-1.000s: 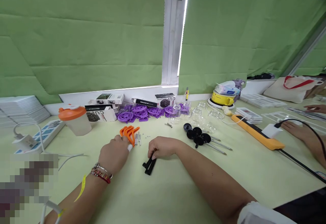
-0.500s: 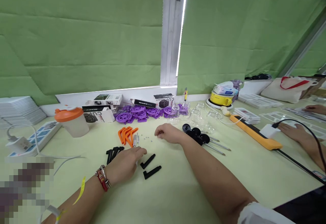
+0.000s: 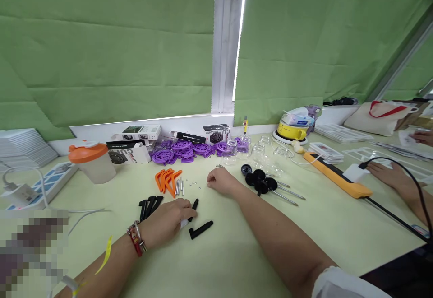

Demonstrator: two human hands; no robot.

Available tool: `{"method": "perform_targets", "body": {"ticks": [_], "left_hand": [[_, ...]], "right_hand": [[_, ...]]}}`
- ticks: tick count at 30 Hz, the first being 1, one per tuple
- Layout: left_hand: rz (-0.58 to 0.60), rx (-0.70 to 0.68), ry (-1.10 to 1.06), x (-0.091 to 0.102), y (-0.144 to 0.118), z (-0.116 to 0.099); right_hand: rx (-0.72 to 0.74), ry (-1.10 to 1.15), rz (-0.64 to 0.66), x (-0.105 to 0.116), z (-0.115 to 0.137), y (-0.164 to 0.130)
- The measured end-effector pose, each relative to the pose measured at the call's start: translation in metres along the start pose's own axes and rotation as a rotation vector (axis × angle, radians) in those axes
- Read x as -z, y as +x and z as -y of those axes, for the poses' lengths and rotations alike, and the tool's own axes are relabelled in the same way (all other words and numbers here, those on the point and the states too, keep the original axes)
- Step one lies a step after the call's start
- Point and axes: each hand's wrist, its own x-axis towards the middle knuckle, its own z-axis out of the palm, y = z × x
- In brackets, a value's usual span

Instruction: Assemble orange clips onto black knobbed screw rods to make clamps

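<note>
Black plastic pegs are the parts in hand. Head view, the only one supplied: the left hand (image 3: 167, 223) lies palm down on the pale green table (image 3: 237, 262), fingers curled over one black peg (image 3: 194, 207) whose free end pokes out past the fingertips, pointing up and away to the right. Contact is plain; whether the fingers actually pinch it cannot be told, since the knuckles hide the underside. A second black peg (image 3: 200, 230) lies loose just right of that hand, long axis running low-left to high-right, apart from the fingers and much nearer the left hand than the right. A cluster of further black pegs (image 3: 149, 207) sits just beyond the left wrist.

The right hand (image 3: 219, 181) rests farther back on the table, fingers drawn into a loose fist; possibly something small is held inside, but nothing shows. A small spring (image 3: 220, 166) lies just beyond it, with metal pins (image 3: 179, 186) and orange clips (image 3: 166, 179) to its left and black-knobbed rods (image 3: 267, 185) to its right.

At the far right edge, another person's hand (image 3: 385, 174) rests near an orange power strip (image 3: 334, 176).
</note>
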Motion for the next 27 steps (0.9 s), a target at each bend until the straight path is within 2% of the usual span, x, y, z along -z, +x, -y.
{"method": "perform_targets", "body": {"ticks": [3,6,9,13,20,27], "left_hand": [[-0.041,0.028,-0.106,0.004,0.001,-0.001],[-0.114,0.079,-0.309,0.010,0.002,-0.003],[-0.156,0.204,-0.454,0.012,0.003,-0.003],[-0.167,0.353,-0.535,0.006,0.002,-0.001],[-0.236,0.424,-0.533,0.003,0.005,0.000],[-0.303,0.338,-0.520,0.007,0.007,-0.006]], "right_hand": [[0.002,-0.043,-0.010,-0.005,-0.002,0.002],[0.000,-0.074,-0.019,-0.007,-0.003,0.004],[-0.004,-0.093,-0.023,-0.008,-0.003,0.005],[-0.010,-0.108,-0.023,-0.009,-0.004,0.005],[-0.015,-0.118,-0.023,-0.011,-0.006,0.006],[-0.019,-0.062,-0.025,-0.009,-0.006,0.004]]}}
